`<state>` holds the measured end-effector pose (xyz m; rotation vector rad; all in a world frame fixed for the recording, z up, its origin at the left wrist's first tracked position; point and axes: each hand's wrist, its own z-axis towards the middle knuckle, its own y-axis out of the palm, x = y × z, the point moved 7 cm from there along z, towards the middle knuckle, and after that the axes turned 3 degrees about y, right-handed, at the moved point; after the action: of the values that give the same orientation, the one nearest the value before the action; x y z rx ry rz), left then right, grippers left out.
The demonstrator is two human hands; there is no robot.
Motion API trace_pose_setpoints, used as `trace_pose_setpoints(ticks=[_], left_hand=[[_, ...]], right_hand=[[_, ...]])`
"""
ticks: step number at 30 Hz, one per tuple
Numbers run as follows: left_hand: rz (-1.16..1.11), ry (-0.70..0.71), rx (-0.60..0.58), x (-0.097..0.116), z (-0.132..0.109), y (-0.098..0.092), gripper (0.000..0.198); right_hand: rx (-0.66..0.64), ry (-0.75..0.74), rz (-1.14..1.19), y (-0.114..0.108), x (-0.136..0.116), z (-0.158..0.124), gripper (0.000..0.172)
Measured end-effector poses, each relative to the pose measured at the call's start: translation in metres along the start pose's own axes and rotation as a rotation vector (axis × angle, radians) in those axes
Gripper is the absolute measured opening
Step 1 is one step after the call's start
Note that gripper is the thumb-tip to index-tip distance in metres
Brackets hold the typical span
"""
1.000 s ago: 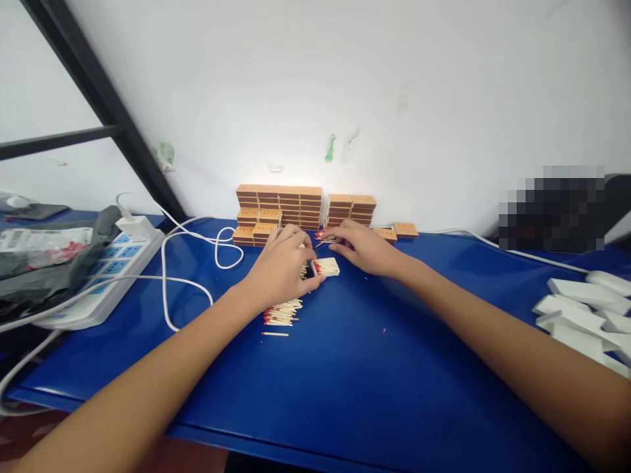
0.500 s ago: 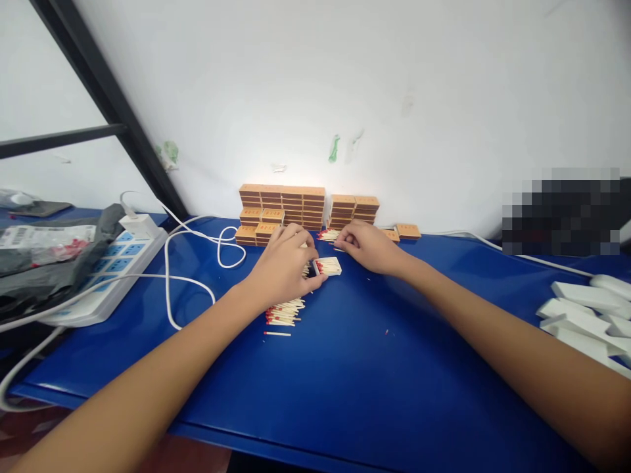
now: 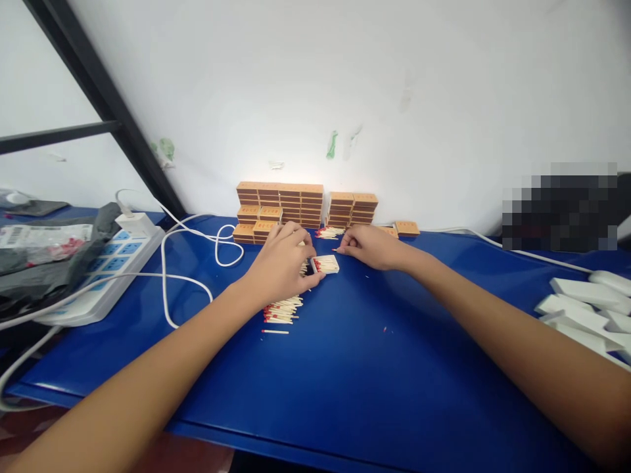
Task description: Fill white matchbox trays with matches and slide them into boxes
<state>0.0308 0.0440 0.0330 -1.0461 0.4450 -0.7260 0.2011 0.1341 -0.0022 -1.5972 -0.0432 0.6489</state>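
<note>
On the blue table [image 3: 374,368] my left hand [image 3: 280,266] curls around a small white matchbox tray [image 3: 326,264] filled with red-tipped matches, gripping its left end. My right hand [image 3: 371,246] rests just right of the tray with its fingers pinched on a match or two, red tip pointing left. A loose heap of matches [image 3: 282,310] lies below my left hand, and a smaller bunch [image 3: 329,232] lies behind the tray. Orange matchboxes [image 3: 280,205] are stacked in rows against the white wall.
A white power strip [image 3: 106,269] with looping white cables [image 3: 182,279] sits at the left, beside grey plastic bags [image 3: 42,256]. White box sleeves [image 3: 584,309] pile up at the right edge. A black metal frame [image 3: 106,112] slants at the upper left.
My right hand drew back from the bunch of matches near the stacks toward the tray, its fingers now pinched together. My left hand kept hold of the tray.
</note>
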Motion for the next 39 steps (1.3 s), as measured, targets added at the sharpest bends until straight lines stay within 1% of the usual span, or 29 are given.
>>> trace_pose_setpoints(ticks=[3,8,13,16,18,19,22,23,25,28,31,34,39], left_hand=[[0.005,0.0,0.006,-0.001,-0.001,0.0,0.028],[0.008,-0.002,0.0,-0.002,0.0,0.001,0.028],[0.008,-0.004,-0.015,-0.001,0.0,0.002,0.028],[0.006,0.002,-0.004,-0.001,0.0,0.0,0.027],[0.004,0.004,0.0,0.0,0.0,0.0,0.027],[0.004,0.004,0.0,-0.001,0.0,0.0,0.027],[0.006,0.002,-0.002,-0.001,0.001,0.0,0.028],[0.006,0.002,-0.003,-0.001,0.001,0.001,0.028],[0.005,0.003,0.0,-0.001,0.001,0.001,0.028],[0.005,0.008,0.007,0.0,0.0,0.0,0.027],[0.004,0.008,0.002,0.0,0.0,0.001,0.027],[0.004,0.007,0.0,0.001,0.0,0.001,0.026],[0.019,0.011,0.005,0.0,-0.001,0.002,0.03]], right_hand=[[-0.01,-0.035,-0.001,-0.004,-0.008,-0.003,0.021],[0.026,-0.103,0.07,-0.013,-0.027,-0.01,0.017],[0.022,-0.199,0.076,-0.007,-0.049,-0.017,0.014],[0.004,-0.244,0.105,-0.003,-0.055,-0.018,0.017],[0.023,-0.239,0.13,-0.002,-0.051,-0.016,0.022],[0.066,-0.222,0.135,-0.003,-0.046,-0.014,0.022],[0.255,-0.159,0.075,-0.008,-0.022,-0.008,0.013],[0.288,-0.152,0.043,-0.006,-0.015,-0.006,0.013],[0.295,-0.158,0.006,0.0,-0.005,-0.002,0.017],[0.284,-0.178,0.021,0.007,0.003,0.001,0.016],[0.296,-0.193,0.048,0.009,0.002,0.001,0.014],[0.315,-0.2,0.049,0.009,0.0,0.0,0.016],[0.288,-0.165,0.042,0.01,0.003,0.004,0.011]])
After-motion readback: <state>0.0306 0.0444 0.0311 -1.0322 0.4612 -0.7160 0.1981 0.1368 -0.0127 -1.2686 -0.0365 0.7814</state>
